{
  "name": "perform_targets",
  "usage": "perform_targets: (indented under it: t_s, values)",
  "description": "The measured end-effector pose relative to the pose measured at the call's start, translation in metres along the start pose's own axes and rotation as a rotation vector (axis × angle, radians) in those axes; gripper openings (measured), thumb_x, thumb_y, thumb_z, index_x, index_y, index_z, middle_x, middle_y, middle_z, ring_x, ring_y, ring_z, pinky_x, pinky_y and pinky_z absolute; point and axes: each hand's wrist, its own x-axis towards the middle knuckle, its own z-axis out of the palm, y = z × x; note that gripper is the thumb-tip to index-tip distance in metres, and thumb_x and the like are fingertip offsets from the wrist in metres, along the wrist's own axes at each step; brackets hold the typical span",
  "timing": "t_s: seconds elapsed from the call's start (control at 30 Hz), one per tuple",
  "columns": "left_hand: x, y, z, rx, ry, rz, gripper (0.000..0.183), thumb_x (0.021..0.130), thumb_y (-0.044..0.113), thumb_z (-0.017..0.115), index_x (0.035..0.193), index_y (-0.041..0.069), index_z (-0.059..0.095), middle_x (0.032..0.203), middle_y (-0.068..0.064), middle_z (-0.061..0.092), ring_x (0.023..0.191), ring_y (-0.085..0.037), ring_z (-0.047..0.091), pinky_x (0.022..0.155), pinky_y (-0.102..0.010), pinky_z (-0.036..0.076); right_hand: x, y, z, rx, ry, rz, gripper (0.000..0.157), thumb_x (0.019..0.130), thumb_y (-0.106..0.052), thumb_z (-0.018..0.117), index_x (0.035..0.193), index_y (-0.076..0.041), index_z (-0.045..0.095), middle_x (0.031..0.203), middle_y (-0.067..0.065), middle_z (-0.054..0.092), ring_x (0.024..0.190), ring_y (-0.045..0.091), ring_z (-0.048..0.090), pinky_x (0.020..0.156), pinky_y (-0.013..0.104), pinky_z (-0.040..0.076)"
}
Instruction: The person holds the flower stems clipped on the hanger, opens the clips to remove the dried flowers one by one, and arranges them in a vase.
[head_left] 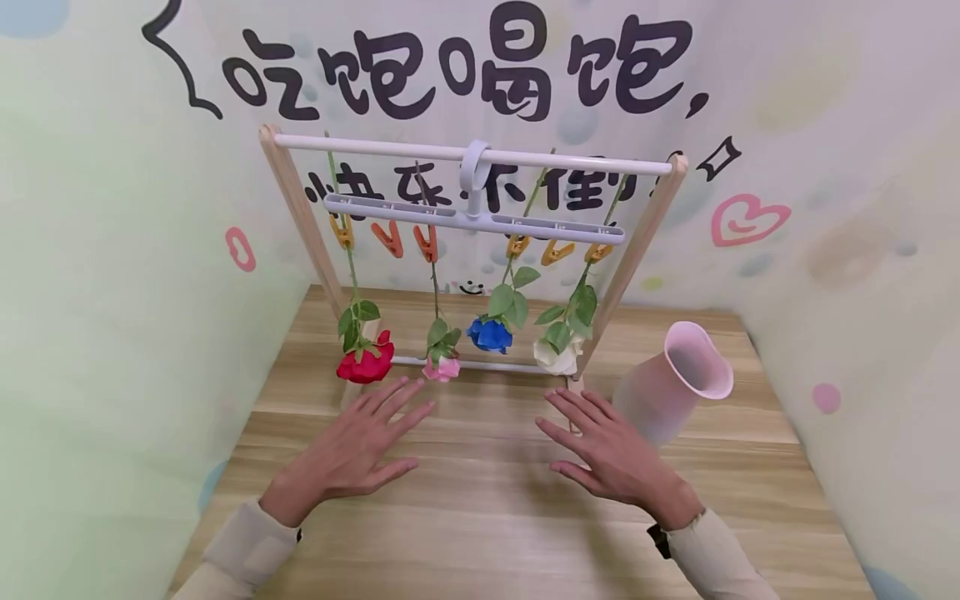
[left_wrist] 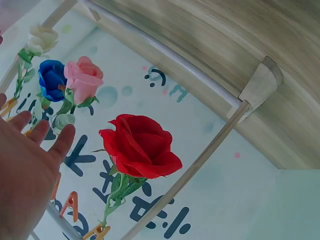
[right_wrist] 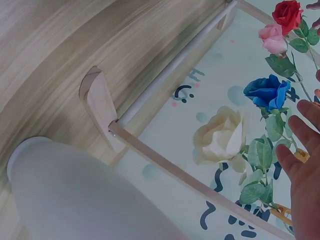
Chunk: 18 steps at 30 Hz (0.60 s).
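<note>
Four artificial roses hang head down from a pale clip hanger (head_left: 480, 221), each stem pinched by a small clothespin. From left to right they are a red rose (head_left: 366, 358), a pink rose (head_left: 441, 368), a blue rose (head_left: 490, 335) and a white rose (head_left: 558, 355). My left hand (head_left: 362, 442), fingers spread and holding nothing, is over the table just in front of the red and pink roses. Likewise spread and bare, my right hand (head_left: 611, 446) lies in front of the white rose, beside a pinkish vase (head_left: 660, 396).
The hanger hooks onto the white top bar (head_left: 570, 160) of a wooden rack (head_left: 300, 217) on the wood-grain table (head_left: 480, 517). Spare orange and yellow clothespins (head_left: 387, 239) hang between the stems. Behind stands a wall (head_left: 847, 167) with black lettering.
</note>
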Motion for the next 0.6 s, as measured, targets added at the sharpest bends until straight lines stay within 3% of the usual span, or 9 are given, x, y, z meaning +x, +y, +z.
perform_targets:
  t_s: [0.27, 0.47, 0.6]
  values:
    - [-0.005, -0.002, 0.001, -0.081, 0.025, -0.092, 0.074, 0.091, 0.047, 0.062, 0.153, 0.014, 0.036, 0.159, -0.012, 0.030, 0.143, -0.034, 0.032, 0.108, -0.058, 0.037, 0.013, -0.002, -0.001, 0.032, -0.008, -0.010, 0.057, 0.099, -0.053, 0.049, 0.142, -0.016, 0.054, 0.156, 0.014, 0.038, 0.143, 0.033, 0.035, 0.113, 0.048, 0.029]
    - [-0.007, -0.005, 0.003, -0.131, 0.128, -0.142, 0.073, 0.089, 0.039, 0.065, 0.150, 0.007, 0.039, 0.157, -0.014, 0.034, 0.142, -0.033, 0.033, 0.111, -0.055, 0.032, 0.024, -0.001, -0.002, 0.057, 0.004, 0.009, 0.059, 0.094, -0.046, 0.059, 0.142, -0.012, 0.053, 0.153, 0.015, 0.042, 0.142, 0.034, 0.038, 0.112, 0.049, 0.030]
    - [-0.007, -0.005, 0.005, -0.182, 0.207, -0.197, 0.075, 0.087, 0.033, 0.069, 0.149, 0.005, 0.039, 0.154, -0.015, 0.038, 0.140, -0.032, 0.035, 0.110, -0.055, 0.034, 0.032, -0.001, -0.002, 0.097, 0.021, 0.053, 0.060, 0.098, -0.049, 0.054, 0.144, -0.011, 0.049, 0.154, 0.013, 0.041, 0.141, 0.031, 0.039, 0.111, 0.049, 0.031]
